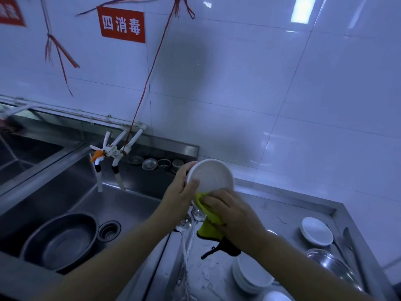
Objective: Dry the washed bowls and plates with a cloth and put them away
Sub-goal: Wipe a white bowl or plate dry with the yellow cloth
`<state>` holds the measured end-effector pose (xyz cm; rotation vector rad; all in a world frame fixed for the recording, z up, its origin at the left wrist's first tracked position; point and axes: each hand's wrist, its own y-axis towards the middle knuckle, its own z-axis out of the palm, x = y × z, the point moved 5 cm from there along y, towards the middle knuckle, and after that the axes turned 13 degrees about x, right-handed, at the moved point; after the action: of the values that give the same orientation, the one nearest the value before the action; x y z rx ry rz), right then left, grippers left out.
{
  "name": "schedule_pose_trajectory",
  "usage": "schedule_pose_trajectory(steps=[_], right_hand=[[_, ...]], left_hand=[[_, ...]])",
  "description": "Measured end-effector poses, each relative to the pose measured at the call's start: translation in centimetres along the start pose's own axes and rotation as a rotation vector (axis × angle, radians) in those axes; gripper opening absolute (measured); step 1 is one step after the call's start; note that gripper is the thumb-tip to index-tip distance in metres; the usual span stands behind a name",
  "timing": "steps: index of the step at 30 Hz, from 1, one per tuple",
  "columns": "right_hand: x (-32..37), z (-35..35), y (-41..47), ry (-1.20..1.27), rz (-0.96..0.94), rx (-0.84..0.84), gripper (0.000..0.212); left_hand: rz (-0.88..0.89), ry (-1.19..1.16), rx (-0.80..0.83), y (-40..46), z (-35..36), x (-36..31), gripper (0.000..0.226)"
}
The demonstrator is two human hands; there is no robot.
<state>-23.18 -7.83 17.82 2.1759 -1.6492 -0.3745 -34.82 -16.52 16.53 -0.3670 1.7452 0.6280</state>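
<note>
Head view shows one white bowl [211,175] held up above the counter [267,205], one small dish [316,230] set apart, and a stack of plates [251,272] whose number is hard to count. Left hand [181,192] grips the bowl's rim, thumb inside. Right hand [234,210] presses a yellow cloth [208,216] against the bowl's lower edge, fingers curled round it. One metal basin [61,241] sits in the sink [121,200]. Another bowl at the bottom edge is cut off.

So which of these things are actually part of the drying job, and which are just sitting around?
Part of the job:
- white bowl, held by the left hand
- green cloth, gripped by the right hand
- stack of white plates
- small white dish

Just lying about:
- metal basin in the sink
- taps
- sink strainers
- ladles
- red wall sign
</note>
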Motion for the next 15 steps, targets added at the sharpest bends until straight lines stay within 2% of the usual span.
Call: schedule_pose_trajectory(steps=[2,4,6,8,11,13,15], right_hand=[[-0.6,-1.1,-0.2,0.157,0.115,-0.019,0.04],[-1.9,-2.2,-0.4,0.324,0.329,-0.063,0.047],[-3.3,-3.0,-0.1,0.414,0.463,-0.109,0.056],[-3.9,-3.7,0.8,0.336,0.48,-0.097,0.057],[-3.2,-3.9,2.4,0.143,0.441,-0.073,0.047],[-2.2,-3.4,2.5,-0.074,0.405,-0.139,0.037],[-1.7,-2.8,2.3,-0.35,0.45,-0.156,0.032]], left_hand=[[-0.016,-0.046,-0.006,0.0,-0.6,0.0,0.032],[-0.027,-0.044,-0.031,0.0,-1.0,0.0,0.034],[-0.041,-0.035,-0.038,0.0,-1.1,0.2,0.039],[-0.049,-0.042,-0.03,0.0,-0.8,0.2,0.046],[-0.034,-0.022,-0.005,0.0,0.3,0.3,0.049],[-0.02,-0.001,0.005,0.1,1.2,0.5,0.047],[-0.006,0.029,-0.007,0.1,1.9,0.6,0.044]])
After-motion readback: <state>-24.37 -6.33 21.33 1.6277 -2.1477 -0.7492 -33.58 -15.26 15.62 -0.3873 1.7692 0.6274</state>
